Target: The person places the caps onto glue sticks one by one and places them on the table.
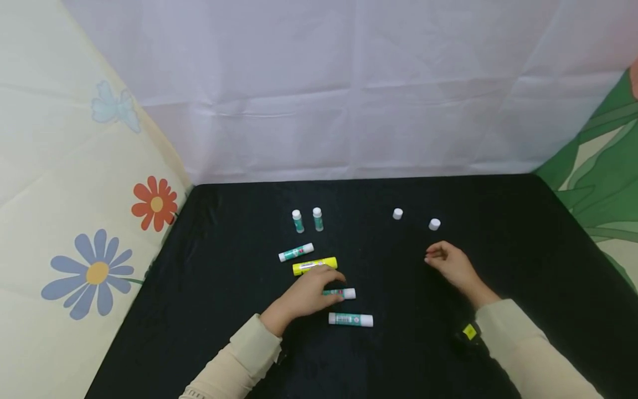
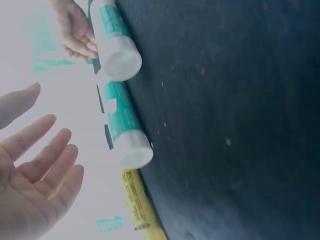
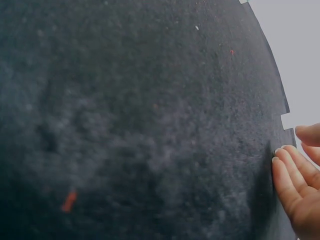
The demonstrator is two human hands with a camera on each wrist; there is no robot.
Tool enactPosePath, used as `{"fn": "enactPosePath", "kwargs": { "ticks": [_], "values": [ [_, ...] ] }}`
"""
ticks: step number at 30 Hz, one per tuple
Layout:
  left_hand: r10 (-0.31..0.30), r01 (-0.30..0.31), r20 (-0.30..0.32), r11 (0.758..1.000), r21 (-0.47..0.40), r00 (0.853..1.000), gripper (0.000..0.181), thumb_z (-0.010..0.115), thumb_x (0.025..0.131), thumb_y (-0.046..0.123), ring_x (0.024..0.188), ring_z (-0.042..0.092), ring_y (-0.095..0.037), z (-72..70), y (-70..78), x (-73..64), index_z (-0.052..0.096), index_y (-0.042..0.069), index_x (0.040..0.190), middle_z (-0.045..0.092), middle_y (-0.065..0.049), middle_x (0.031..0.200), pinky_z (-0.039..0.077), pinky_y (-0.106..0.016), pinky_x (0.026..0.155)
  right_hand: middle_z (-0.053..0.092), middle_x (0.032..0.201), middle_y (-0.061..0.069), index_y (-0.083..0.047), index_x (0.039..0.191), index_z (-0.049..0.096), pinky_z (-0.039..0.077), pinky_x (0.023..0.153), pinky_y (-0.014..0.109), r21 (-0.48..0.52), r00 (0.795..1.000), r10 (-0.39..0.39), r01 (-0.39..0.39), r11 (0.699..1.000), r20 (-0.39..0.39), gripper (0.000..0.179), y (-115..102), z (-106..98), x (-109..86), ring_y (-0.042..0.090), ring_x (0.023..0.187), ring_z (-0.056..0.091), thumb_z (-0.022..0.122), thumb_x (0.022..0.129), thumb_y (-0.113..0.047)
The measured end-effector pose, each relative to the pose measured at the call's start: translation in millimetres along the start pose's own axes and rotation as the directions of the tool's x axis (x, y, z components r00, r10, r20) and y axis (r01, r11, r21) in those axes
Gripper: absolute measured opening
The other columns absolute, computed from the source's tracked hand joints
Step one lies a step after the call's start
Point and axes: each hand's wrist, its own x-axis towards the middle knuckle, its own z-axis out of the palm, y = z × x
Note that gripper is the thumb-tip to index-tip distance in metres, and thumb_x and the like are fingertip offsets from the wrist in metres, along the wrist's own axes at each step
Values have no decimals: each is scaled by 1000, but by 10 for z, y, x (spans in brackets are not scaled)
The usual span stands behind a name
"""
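My left hand [image 1: 306, 291] hovers with spread fingers over a green-and-white glue stick [image 1: 349, 293], covering part of it in the head view. The left wrist view shows that hand's fingers [image 2: 50, 155] apart from the sticks. Nearer me lies another green-and-white glue stick [image 1: 351, 320]. A yellow tube [image 1: 326, 262], printed with dark text, lies just beyond the hand. My right hand [image 1: 452, 269] holds nothing, its fingers loosely bent and low over the black table. Beyond it are two small white caps [image 1: 435, 224], set apart from each other.
Farther back on the black table [image 1: 224, 266], one green-and-white glue stick [image 1: 296, 252] lies slanted. Two smaller ones [image 1: 318, 220] appear upright behind it. A white cloth [image 1: 299, 111] hangs along the back edge, with flower-patterned cloth [image 1: 97, 271] at the left.
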Motion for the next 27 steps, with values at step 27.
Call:
{"fn": "enactPosePath", "kwargs": {
  "ticks": [27],
  "values": [
    [-286, 224, -220, 937, -270, 933, 33, 61, 79, 15, 96, 50, -27, -192, -306, 57, 54, 0, 108, 52, -12, 105, 40, -38, 81, 57, 89, 23, 8, 95, 48, 43, 64, 33, -67, 999, 14, -16, 998, -31, 23, 61, -101, 153, 32, 81, 55, 56, 82, -9]
  ]
}}
